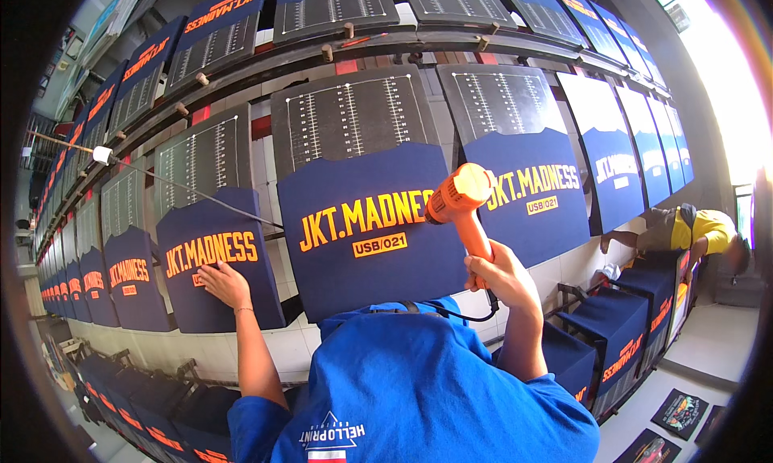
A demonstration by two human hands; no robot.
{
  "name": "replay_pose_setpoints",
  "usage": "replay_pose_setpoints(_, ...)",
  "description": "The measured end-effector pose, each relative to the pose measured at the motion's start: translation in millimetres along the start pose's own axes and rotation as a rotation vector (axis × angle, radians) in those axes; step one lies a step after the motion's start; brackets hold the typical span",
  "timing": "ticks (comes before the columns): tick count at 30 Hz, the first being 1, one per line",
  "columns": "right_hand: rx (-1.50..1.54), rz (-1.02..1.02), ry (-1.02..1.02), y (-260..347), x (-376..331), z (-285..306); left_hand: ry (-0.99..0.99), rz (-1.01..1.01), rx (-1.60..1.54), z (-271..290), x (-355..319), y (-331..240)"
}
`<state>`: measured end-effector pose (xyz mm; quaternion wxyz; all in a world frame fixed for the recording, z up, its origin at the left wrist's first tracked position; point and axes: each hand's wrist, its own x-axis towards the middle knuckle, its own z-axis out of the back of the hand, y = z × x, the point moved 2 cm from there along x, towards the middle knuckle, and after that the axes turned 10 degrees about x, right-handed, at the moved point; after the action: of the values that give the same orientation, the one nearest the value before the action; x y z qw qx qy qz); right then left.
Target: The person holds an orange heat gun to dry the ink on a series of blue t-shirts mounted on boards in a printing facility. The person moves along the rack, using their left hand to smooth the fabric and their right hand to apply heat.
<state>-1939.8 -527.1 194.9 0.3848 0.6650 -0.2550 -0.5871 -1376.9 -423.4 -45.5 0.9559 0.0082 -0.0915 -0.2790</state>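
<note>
watching remotely, i see my right hand (pixel 501 274) curled around an orange heat gun (pixel 464 199) angling forward, aimed left over the middle navy shirt (pixel 362 282); my left hand (pixel 225 286), fingers extended, rests on the neighbouring navy shirt (pixel 253 296), farther left.

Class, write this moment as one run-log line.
left hand: spread over printed navy shirt panel | right hand: gripping orange heat gun | nozzle: over central printed navy shirt panel
</note>
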Motion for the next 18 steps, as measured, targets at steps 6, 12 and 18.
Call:
replay_pose_setpoints(6,-0.013,0.01,-0.046,-1,2,2,0.088,0.254,0.019,-4,11,39)
replay_pose_setpoints(12,0.038,0.031,-0.046,8,14,-5,0.13,0.235,0.005,3,-5,38)
replay_pose_setpoints(18,0.032,0.048,-0.067,12,27,-12,0.106,0.117,0.012,2,-15,39)
